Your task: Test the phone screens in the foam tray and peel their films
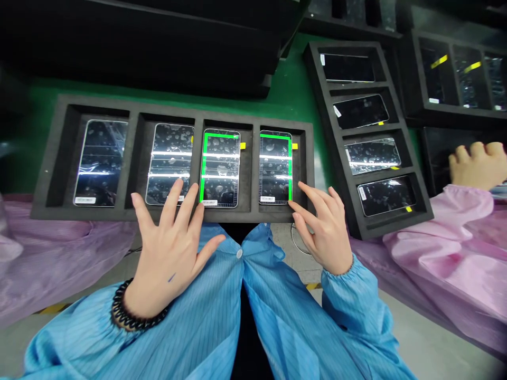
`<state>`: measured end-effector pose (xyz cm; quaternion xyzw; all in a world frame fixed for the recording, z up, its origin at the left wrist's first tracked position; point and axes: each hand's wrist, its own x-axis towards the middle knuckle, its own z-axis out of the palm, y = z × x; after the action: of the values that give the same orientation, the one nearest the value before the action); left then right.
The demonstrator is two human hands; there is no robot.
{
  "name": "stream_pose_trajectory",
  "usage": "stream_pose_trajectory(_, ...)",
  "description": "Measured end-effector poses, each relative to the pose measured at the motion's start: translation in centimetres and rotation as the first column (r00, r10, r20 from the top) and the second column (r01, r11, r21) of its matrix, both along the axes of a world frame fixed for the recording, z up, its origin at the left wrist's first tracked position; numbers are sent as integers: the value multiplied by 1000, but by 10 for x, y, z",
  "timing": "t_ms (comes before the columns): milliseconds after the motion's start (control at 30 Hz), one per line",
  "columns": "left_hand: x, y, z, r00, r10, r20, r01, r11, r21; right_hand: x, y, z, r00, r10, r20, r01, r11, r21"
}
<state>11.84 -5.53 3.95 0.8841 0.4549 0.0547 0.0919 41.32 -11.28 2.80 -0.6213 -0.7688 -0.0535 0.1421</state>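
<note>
A black foam tray (51, 158) with four slots lies in front of me on the green surface, a phone in each slot. The two right phones (221, 169) (275, 168) show bright green borders on their screens; the two left phones (101, 161) (170, 163) are dark and reflective. My left hand (170, 248) hovers open with fingers spread over the tray's near edge, its fingertips near the second and third phones. Over the tray's near right corner my right hand (322, 227) is open, its fingers close to the fourth phone. Neither hand holds anything.
A second black tray (317, 84) with several dark phones stands angled at the right. More black trays (412, 79) sit at the far right and stacked along the back. Another person's hand (477, 163) and pink sleeve (435, 248) are at the right; pink fabric lies at the left.
</note>
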Motion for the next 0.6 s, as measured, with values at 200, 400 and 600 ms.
stream_pose_trajectory(200,-3,-2,-7,1000,-14,12,13,998,58,1,1,-3,1000,16,-25,-15,999,34)
stream_pose_trajectory(400,3,-5,-11,998,-50,30,49,998,34,-1,5,-3,999,29,-31,-27,997,67)
stream_pose_trajectory(600,10,-3,-11,996,-82,26,81,996,43,-5,9,-4,997,53,-48,-50,997,65)
